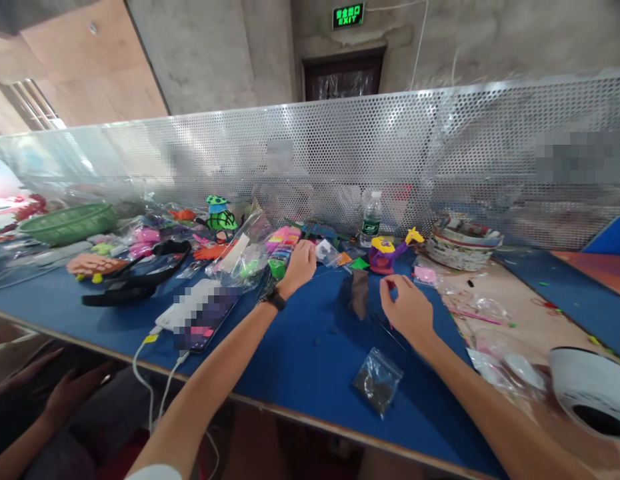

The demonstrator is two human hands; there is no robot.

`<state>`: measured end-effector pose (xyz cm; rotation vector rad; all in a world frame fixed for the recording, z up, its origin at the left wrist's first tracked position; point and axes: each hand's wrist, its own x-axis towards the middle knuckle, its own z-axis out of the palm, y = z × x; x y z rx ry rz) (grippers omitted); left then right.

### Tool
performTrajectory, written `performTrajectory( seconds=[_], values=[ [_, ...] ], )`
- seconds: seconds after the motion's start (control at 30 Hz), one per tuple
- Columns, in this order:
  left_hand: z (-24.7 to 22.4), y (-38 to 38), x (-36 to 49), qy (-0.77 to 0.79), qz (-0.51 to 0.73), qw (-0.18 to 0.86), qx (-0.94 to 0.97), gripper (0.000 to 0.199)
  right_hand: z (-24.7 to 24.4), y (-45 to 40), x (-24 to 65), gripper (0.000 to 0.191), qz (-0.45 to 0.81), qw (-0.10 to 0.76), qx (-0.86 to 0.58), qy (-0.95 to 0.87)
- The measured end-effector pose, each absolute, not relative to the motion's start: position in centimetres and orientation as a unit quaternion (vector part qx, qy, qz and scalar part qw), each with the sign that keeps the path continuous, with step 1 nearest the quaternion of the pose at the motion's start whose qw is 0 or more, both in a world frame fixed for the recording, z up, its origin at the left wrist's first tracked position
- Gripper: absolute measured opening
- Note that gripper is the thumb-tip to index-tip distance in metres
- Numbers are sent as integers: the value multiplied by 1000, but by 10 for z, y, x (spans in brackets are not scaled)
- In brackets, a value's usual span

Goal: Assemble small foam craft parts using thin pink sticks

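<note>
My left hand (300, 265), with a dark band on the wrist, reaches to a pile of colourful packets. Its fingers are bent together beside a green packet (277, 268) and a small clear bag (326, 253); what they hold, if anything, is hidden. On the right, my right hand (409, 308) is curled above the blue tabletop (310, 353), thumb and fingers drawn in, and I cannot make out anything in them. Just left of it is a brown, flat, soft-looking piece (360, 293). A thin dark stick (393, 333) lies below that hand. Nearer me lies a zip bag (378, 381) with dark contents.
Behind the hands stand a purple-and-yellow giraffe figure (385, 253), a water bottle (371, 220) and a woven basket (463, 247). Phones (210, 327) with white cables, a black strap (125, 293) and a green basket (70, 223) are leftward. A white bowl (590, 380) sits right. Another person's hands (65, 393) show lower left.
</note>
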<state>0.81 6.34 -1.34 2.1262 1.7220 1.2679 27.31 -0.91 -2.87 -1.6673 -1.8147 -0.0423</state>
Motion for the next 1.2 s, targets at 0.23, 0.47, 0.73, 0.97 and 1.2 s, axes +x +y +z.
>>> performTrajectory(
  seconds=[0.23,0.47,0.73,0.97,1.2],
  values=[
    [-18,16,41,421,475,362,683,42,-24,-29,256,37,131,461,-472,-740],
    [-21,-9,54,365,511,402,666,38,-26,-38,247,46,202,451,-415,-764],
    [-11,-15,52,354,535,382,665,39,-28,-36,250,45,280,433,-409,-753],
    [-16,-13,54,362,540,401,646,32,-25,-36,251,40,285,413,-427,-752],
    [-11,-28,55,334,495,224,771,29,-28,-35,251,36,191,403,-432,-784]
  ],
)
